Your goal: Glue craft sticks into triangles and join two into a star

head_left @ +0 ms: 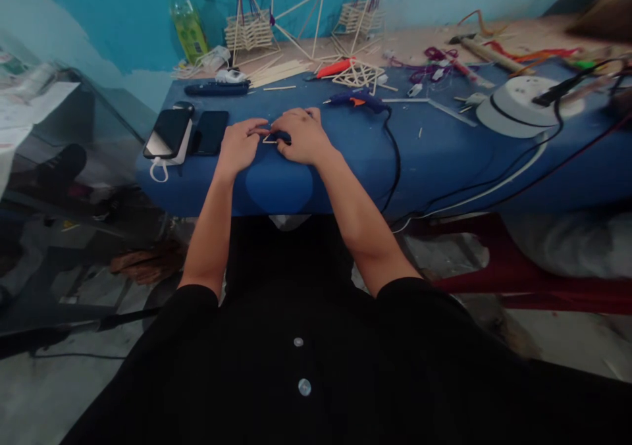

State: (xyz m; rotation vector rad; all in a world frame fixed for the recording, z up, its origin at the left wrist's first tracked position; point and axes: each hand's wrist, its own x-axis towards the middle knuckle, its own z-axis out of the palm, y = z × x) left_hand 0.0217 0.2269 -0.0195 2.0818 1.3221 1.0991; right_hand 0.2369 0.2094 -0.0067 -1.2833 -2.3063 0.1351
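Observation:
On the blue table, a small angled piece of thin wooden sticks [269, 140] lies between my two hands. My left hand [239, 145] is at its left end, fingers pinched down on the sticks. My right hand [302, 135] is closed around a dark handheld tool [282, 136] whose kind I cannot make out; its tip is close to the sticks, and the fingers partly cover it. Just beyond my right hand lies a blue glue gun [356, 100] with an orange trigger, its nozzle pointing left.
Two phones, a white-topped one [168, 133] and a black one [211, 133], lie left. Behind are loose sticks [279, 72], an orange-red cutter [336, 68], a stick lattice [363, 75], stick models [249, 33] and a bottle [190, 31]. A power strip [513, 107] with trailing cords stands right.

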